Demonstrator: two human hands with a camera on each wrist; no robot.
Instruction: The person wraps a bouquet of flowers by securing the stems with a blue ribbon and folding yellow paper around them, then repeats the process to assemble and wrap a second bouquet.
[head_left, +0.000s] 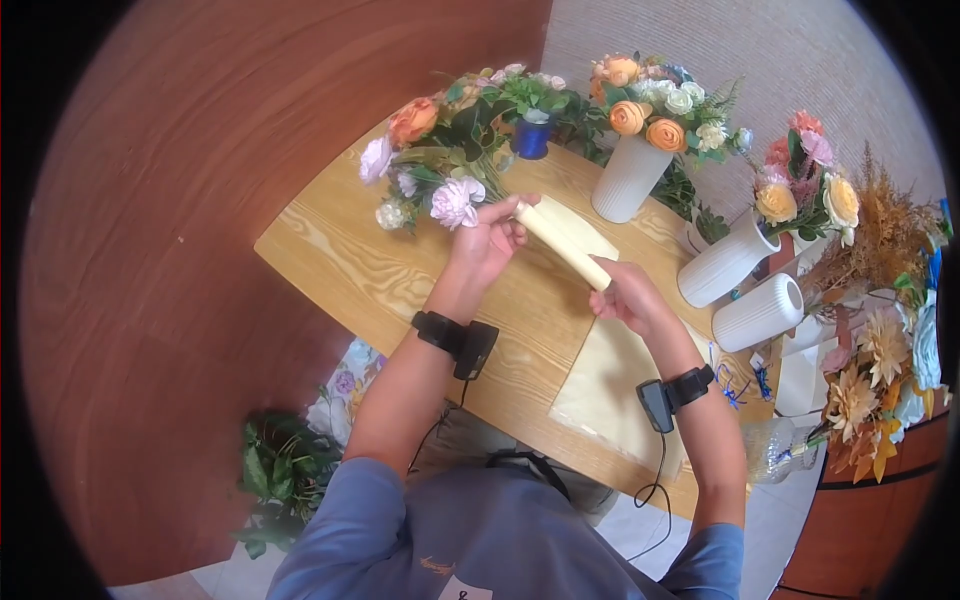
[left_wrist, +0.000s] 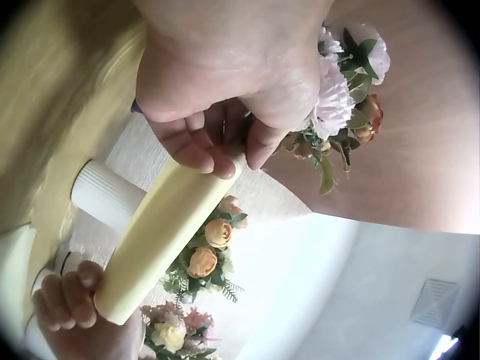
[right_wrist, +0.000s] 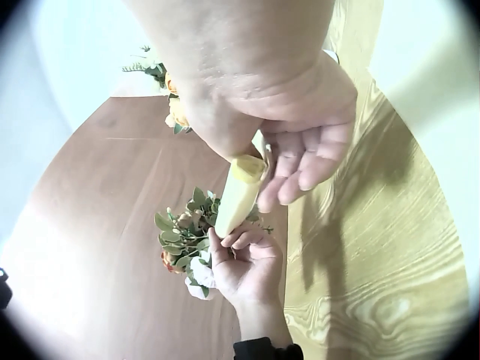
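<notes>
Both hands hold a pale yellow sheet of wrapping paper (head_left: 565, 243), rolled into a long narrow tube above the table. My left hand (head_left: 485, 245) pinches its far left end between thumb and fingers, as the left wrist view shows closely. At the near right end, my right hand (head_left: 632, 298) grips the paper, thumb on one side and fingers on the other. A bunch of lilac and orange artificial flowers (head_left: 458, 202) lies just beyond the left hand, its stems leading toward the paper's end. The stem ends are hidden.
Another pale yellow sheet (head_left: 615, 390) lies on the wooden table (head_left: 370, 250) near its front edge. A blue ribbon spool (head_left: 531, 140) stands at the back. White ribbed vases (head_left: 625, 180) line the right side, some with flowers. A glass vase (head_left: 780, 450) is at the right edge.
</notes>
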